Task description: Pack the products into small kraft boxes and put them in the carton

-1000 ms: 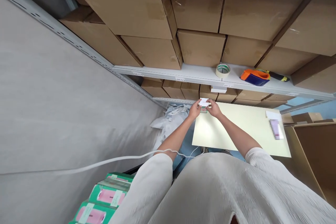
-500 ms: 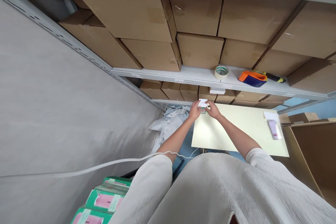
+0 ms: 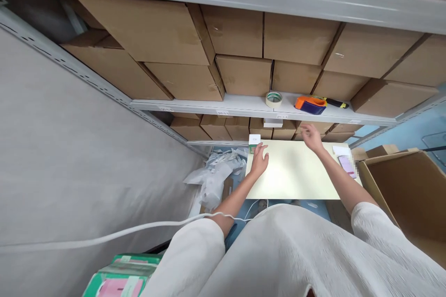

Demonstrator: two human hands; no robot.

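Observation:
A small box [image 3: 254, 139] with a white top and green side stands at the far left corner of the pale yellow tabletop [image 3: 289, 178]. Just in front of it is my left hand [image 3: 259, 161], open with the fingers apart; whether a fingertip touches the box I cannot tell. My right hand [image 3: 311, 138] is raised over the far right part of the tabletop. Its fingers are loosely bent, apart and slightly blurred, with nothing visible in them. A phone [image 3: 347, 166] and a white paper [image 3: 341, 150] lie at the table's right end.
Cardboard boxes [image 3: 243, 74] fill the shelves ahead. On the shelf edge lie a tape roll [image 3: 273, 99], an orange and blue tape dispenser [image 3: 311, 105] and a yellow-black cutter [image 3: 336, 103]. A large open carton [image 3: 407, 190] stands right; a white cable [image 3: 139, 227] crosses left.
Both hands have come off the small box, which now stands at the table corner. My right hand has moved right and up; my left hand stays near the box. The view has shifted.

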